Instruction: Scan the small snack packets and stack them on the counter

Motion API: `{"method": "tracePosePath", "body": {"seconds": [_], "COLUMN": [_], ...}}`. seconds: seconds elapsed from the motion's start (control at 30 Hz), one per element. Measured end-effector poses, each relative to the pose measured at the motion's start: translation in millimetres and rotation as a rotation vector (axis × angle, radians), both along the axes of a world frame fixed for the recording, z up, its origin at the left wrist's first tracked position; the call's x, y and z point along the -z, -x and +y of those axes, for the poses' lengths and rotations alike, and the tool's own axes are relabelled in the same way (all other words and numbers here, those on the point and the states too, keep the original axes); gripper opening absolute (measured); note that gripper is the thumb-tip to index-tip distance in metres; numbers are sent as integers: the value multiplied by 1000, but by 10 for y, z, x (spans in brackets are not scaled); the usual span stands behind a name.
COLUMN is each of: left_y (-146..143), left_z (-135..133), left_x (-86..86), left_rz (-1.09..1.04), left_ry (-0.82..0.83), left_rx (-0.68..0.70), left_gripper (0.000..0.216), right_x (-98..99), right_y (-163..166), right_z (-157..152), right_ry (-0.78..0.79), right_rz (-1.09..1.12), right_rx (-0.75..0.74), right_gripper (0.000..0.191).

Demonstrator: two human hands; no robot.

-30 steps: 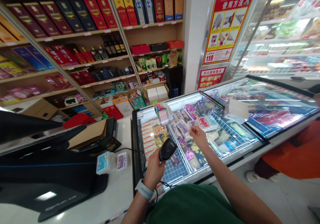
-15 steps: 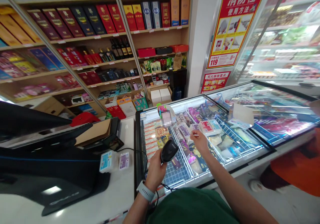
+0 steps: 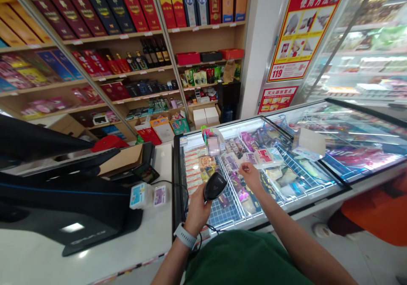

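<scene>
My left hand (image 3: pixel 197 210) is closed around the handle of a black barcode scanner (image 3: pixel 215 186), held over the glass-topped freezer (image 3: pixel 270 227). A cable hangs from the scanner beside my wrist. My right hand (image 3: pixel 250 177) is over the glass with its fingers curled in; what they hold, if anything, is hidden. Just beyond its fingertips lie a purple-labelled plastic pack (image 3: pixel 249 157) and a red-labelled pack (image 3: pixel 263 155). On the counter to the left, a blue-labelled clear tub (image 3: pixel 140 196) stands beside a purple-labelled tub (image 3: pixel 160 195).
A black checkout terminal (image 3: pixel 73 208) stands on the white counter (image 3: pixel 149 234). An opened cardboard box (image 3: pixel 308 143) rests on the freezer glass. Someone in orange clothing (image 3: pixel 375 213) is at the right. Shelves of boxed bottles (image 3: pixel 143 11) line the back wall.
My right hand has shifted slightly left over the glass, its fingers still curled. My left hand keeps hold of the scanner, nearly in place. The view has tilted a little downward.
</scene>
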State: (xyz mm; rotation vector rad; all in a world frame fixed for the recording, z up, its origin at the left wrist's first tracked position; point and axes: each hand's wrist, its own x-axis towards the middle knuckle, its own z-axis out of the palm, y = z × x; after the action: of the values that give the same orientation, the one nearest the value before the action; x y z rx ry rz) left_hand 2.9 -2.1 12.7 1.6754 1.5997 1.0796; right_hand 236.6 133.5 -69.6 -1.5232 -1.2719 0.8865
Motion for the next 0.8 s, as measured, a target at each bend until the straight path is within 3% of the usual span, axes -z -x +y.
{"method": "tracePosePath", "body": {"seconds": [0.27,0.5,0.67,0.8], "left_y": [17,49,88,149], "left_z": [-49,-101,-126,-172], "left_x": [-72,-96,-91,-93], "left_rz": [-16,-7,-45,-74], "left_ry": [-12,-3,0,15], "left_rx": [1,3,0,-23], "left_gripper": [48,46,45,44], "right_x": [-23,24,22,70], "right_y": [146,512,856,1155], "right_z": [-42,-35,-102,-213], "right_ry": [42,250,385,386], "right_rz": [-69,492,521,485], "right_rx": [-13,-63,-192,-353], "right_gripper": [25,23,20,20]}}
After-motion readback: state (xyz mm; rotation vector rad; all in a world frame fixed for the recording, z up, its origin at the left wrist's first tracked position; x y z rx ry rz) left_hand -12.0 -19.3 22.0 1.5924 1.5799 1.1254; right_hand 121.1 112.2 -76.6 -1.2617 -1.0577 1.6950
